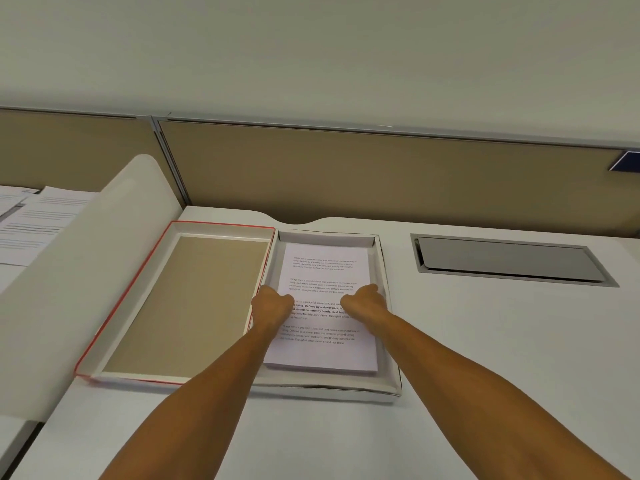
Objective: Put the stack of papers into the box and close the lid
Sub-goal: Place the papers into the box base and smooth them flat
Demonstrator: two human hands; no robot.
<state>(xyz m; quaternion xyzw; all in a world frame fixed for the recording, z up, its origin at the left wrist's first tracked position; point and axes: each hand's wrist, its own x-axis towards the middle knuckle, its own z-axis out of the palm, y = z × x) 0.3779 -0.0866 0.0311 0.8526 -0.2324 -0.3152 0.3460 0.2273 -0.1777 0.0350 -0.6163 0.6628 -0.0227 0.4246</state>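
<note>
Your stack of white printed papers lies flat inside the shallow white cardboard box, centre of frame, long axis running from the bottom edge up toward the tan partition panel. Text reads upright to you, top of page at the far end. Four paragraphs of small print; only bits are legible: "is a peaceful, close-knit", bold "Defined by a slower pace" and "strong community bonds". The rest is too small.

Your left hand is curled at the stack's left edge, mid-length, fingers tucked down out of sight. Your right hand is curled the same way at the right edge. Both touch the stack; can't tell if they grip it or just press on it.

The red-edged white box lid lies open side up with its brown inside showing, just left of the box, touching its left wall, same long axis.

All on the white desk. Grey metal cable flap sits right of the box. More printed sheets at far left, behind a white curved divider.
</note>
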